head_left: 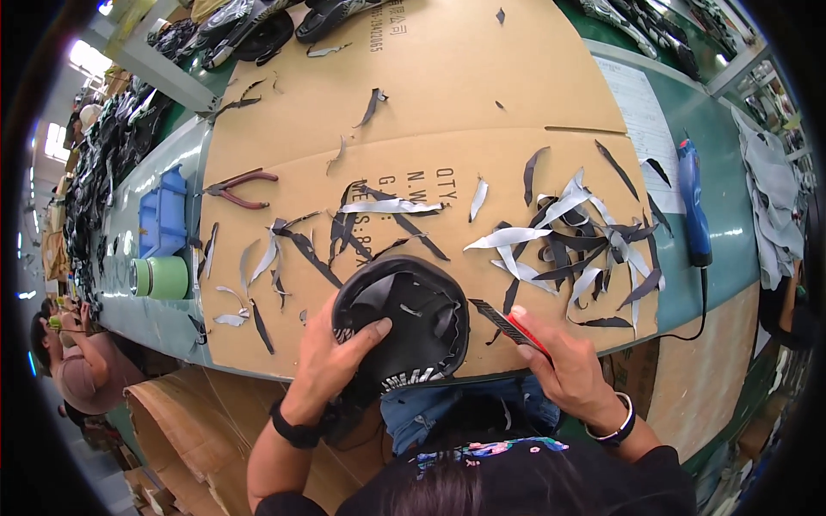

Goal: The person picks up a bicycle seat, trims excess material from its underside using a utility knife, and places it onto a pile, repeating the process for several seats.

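My left hand point(331, 357) is closed on the edge of a black, hollow, rounded padded piece point(404, 331), its thumb pressed inside. White stripes show along the piece's lower rim, and a small scrap lies in its hollow. A utility knife point(527, 331) with a red handle and a long dark blade is gripped in my right hand point(564, 361). The blade points up and left, its tip close to the piece's right rim; I cannot tell whether they touch. Several black and grey cut strips point(576, 232) lie beyond my right hand, with other strips point(379, 207) beyond the piece.
Brown cardboard point(465, 77) covers the green table point(714, 241). Red-handled pliers point(241, 187), a blue bin point(162, 215) and a green cup point(163, 278) stand left. At right lies a blue corded tool point(693, 202) beside papers point(637, 103). Another person point(90, 361) is far left.
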Available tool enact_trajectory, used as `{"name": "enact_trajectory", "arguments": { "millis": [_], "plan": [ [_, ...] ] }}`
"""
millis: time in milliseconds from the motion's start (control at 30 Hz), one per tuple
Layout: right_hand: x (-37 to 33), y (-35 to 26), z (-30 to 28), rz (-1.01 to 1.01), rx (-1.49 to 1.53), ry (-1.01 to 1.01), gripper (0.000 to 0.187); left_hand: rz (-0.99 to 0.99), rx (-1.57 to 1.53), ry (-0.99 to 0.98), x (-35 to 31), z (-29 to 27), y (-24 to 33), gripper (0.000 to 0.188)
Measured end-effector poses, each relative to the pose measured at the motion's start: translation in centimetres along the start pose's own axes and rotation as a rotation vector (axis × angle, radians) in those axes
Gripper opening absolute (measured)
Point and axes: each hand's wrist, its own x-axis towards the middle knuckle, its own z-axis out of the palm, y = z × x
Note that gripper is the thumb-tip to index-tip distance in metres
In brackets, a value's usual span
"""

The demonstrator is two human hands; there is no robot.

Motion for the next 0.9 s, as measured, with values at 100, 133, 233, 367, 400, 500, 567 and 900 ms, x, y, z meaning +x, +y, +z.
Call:
{"name": "enact_trajectory", "arguments": {
  "millis": [100, 133, 233, 367, 400, 500, 567, 900],
  "plan": [
    [0.8, 0.1, 0.0, -0.031, -0.033, -0.035, 0.055, -0.040, -0.089, 0.023, -0.2, 0.3, -0.9, 0.047],
    [1.4, 0.1, -0.2, -0.064, -0.102, -0.067, 0.058, -0.040, -0.105, 0.022, -0.2, 0.4, -0.8, 0.048],
    [3.4, 0.0, -0.9, -0.144, -0.265, -0.126, 0.062, -0.020, -0.118, 0.005, 0.2, 0.1, -0.9, 0.049],
    [5.1, 0.4, -1.6, -0.263, -0.431, -0.167, 0.064, -0.028, -0.126, -0.040, 0.5, -0.3, -1.0, 0.050],
    [5.1, 0.5, -1.7, -0.262, -0.435, -0.169, 0.064, -0.028, -0.131, -0.042, 0.6, -0.5, -0.8, 0.050],
    [4.8, 0.6, -1.8, -0.224, -0.454, -0.279, 0.063, -0.073, -0.090, -0.086, 0.7, -0.6, -0.2, 0.051],
    [4.2, 0.3, -1.6, -0.103, -0.424, -0.374, 0.063, -0.085, -0.145, 0.002, 0.3, 0.1, 0.3, 0.048],
    [-1.2, -0.9, 1.9, 0.059, 0.109, -0.133, 0.060, -0.070, -0.541, 0.308, -2.6, 4.5, -0.1, 0.031]
  ]
}}
